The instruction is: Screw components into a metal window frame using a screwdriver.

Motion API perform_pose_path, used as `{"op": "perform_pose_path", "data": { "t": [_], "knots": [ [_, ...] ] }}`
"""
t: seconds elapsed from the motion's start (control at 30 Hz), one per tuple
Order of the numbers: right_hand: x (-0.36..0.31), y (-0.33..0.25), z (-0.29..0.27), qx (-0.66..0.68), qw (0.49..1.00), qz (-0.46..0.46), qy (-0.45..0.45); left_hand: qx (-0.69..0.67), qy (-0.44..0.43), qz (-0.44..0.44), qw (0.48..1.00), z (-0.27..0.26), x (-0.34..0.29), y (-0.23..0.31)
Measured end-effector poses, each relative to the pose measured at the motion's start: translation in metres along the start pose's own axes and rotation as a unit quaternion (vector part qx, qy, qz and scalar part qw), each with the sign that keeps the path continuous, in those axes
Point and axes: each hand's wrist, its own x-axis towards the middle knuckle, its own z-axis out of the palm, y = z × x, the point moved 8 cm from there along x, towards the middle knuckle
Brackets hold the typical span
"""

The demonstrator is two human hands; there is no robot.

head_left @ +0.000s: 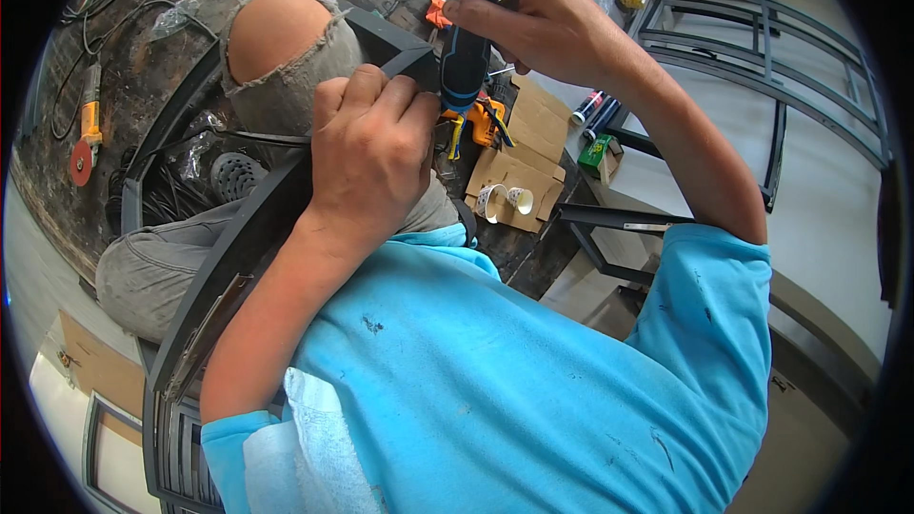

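My right hand (528,14) grips a screwdriver (466,52) with a thick black and blue handle. Its metal shaft points up past my fingers, and the butt of the handle hangs down beside my left knuckles. My left hand (373,138) is closed over a bar of the dark grey metal frame (259,214), fingers curled at its edge. A thin black strip (271,138) runs in under that hand; where it ends is hidden. The frame lies across my lap, around my bent leg in torn grey trousers (276,86).
An angle grinder (89,128) with a red disc lies left on the dark floor by a coiled cable. Right of the frame are an orange tool (488,122), paper cups (519,198) on cardboard (533,133), tubes (600,114), a green box (598,157) and grey frames (766,24).
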Motion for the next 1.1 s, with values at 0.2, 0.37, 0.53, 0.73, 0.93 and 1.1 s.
{"op": "perform_pose_path", "data": {
  "t": [0.2, 0.37, 0.53, 0.73, 0.93, 1.1],
  "knots": [
    [0.004, 0.008, -0.001, 0.042, 0.997, 0.072, 0.005, 0.007, 0.002, 0.004, 1.0, 0.001, 0.0, 0.0],
    [0.006, 0.003, 0.001, 0.069, 0.997, 0.037, 0.0, 0.01, -0.009, 0.005, 1.0, 0.002, 0.0, -0.001],
    [-0.003, -0.036, -0.049, 0.206, 0.952, -0.127, 0.188, 0.013, -0.024, 0.01, 1.0, 0.002, -0.003, -0.001],
    [-0.006, -0.013, -0.016, 0.04, 0.977, -0.182, 0.103, 0.0, -0.009, 0.023, 1.0, 0.008, -0.001, 0.0],
    [0.0, -0.016, 0.007, 0.056, 0.989, -0.138, 0.006, -0.003, -0.027, 0.018, 0.999, 0.006, -0.001, -0.001],
    [-0.004, -0.001, 0.005, -0.008, 0.994, -0.106, 0.024, 0.014, -0.027, 0.01, 0.999, 0.009, -0.002, 0.008]
  ]
}}
